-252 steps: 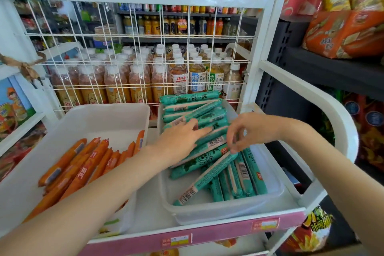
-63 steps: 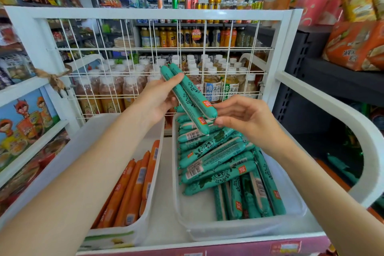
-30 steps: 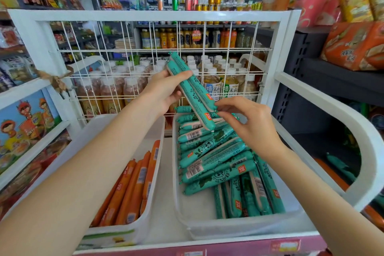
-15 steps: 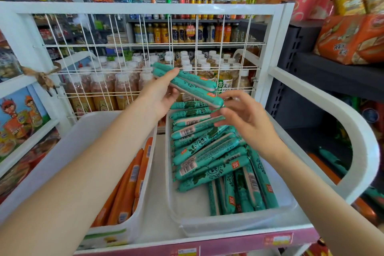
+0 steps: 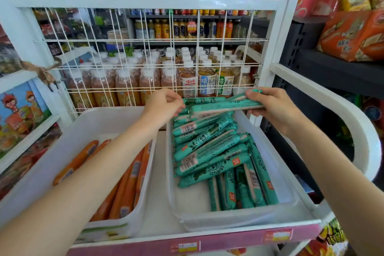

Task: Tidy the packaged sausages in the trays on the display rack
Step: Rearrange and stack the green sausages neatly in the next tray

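Two green packaged sausages (image 5: 220, 106) lie crosswise over the far end of the clear right tray (image 5: 228, 220). My left hand (image 5: 164, 104) pinches their left ends and my right hand (image 5: 270, 104) grips their right ends. Below them a pile of green sausages (image 5: 209, 151) lies mostly slanted across the tray, with several lengthwise ones (image 5: 239, 189) near the front. The white left tray (image 5: 72, 147) holds orange sausages (image 5: 128, 183), partly hidden by my left forearm.
Both trays stand on a white display rack with a pink price strip (image 5: 207, 243) in front, a wire grid back (image 5: 158, 58) and a curved white side rail (image 5: 342, 114). Bottled drinks (image 5: 145, 81) stand behind the grid. Snack packs (image 5: 353, 35) fill the black shelf at right.
The two green sausages came down from in front of the grid and turned level over the tray's far end. My right hand moved right and took hold of their right ends.
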Demonstrator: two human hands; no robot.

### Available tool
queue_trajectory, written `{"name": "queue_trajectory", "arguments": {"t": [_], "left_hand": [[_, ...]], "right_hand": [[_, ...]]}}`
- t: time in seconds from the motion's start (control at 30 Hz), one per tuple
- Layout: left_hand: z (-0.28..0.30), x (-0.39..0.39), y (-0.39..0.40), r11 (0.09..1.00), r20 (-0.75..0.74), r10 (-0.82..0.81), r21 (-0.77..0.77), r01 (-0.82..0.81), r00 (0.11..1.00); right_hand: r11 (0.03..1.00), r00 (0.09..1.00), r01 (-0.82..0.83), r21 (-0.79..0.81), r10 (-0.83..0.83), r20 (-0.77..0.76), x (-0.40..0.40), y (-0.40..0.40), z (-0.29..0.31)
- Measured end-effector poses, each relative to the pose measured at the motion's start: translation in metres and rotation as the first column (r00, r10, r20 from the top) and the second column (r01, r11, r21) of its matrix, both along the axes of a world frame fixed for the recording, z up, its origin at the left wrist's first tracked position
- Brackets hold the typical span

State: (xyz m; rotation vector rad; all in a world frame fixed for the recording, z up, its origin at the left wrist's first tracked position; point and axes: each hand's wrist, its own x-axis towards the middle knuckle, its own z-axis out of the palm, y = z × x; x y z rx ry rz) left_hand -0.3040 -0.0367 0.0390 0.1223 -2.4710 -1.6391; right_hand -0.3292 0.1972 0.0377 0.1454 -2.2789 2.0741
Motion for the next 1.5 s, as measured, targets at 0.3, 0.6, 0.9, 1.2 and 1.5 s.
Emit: {"name": "queue_trajectory", "arguments": {"t": [0.3, 0.6, 0.9, 1.2, 1.5], "left_hand": [[-0.021, 0.004, 0.006, 0.614, 0.041, -0.572, -0.641, 0.461, 0.819], [-0.045, 0.01, 0.008, 0.252, 0.388, -0.59, -0.744, 0.619, 0.708], [-0.049, 0.01, 0.006, 0.282, 0.339, -0.589, -0.764, 0.58, 0.733], [-0.051, 0.008, 0.007, 0.291, 0.327, -0.569, -0.778, 0.557, 0.754], [-0.038, 0.008, 0.008, 0.442, 0.242, -0.568, -0.716, 0.539, 0.787]], "right_hand": [[0.395, 0.935, 0.206, 0.895, 0.191, -0.299, -0.028, -0.028, -0.007], [-0.112, 0.555, -0.462, 0.88, 0.738, 0.385, 0.062, -0.035, -0.039], [-0.433, 0.503, -0.322, 0.842, 0.675, 0.54, 0.074, -0.059, -0.056], [-0.179, 0.556, -0.361, 0.915, 0.747, 0.365, 0.078, -0.042, -0.046], [0.443, 0.769, -0.214, 0.871, 0.626, -0.129, 0.082, -0.02, -0.006]]}}
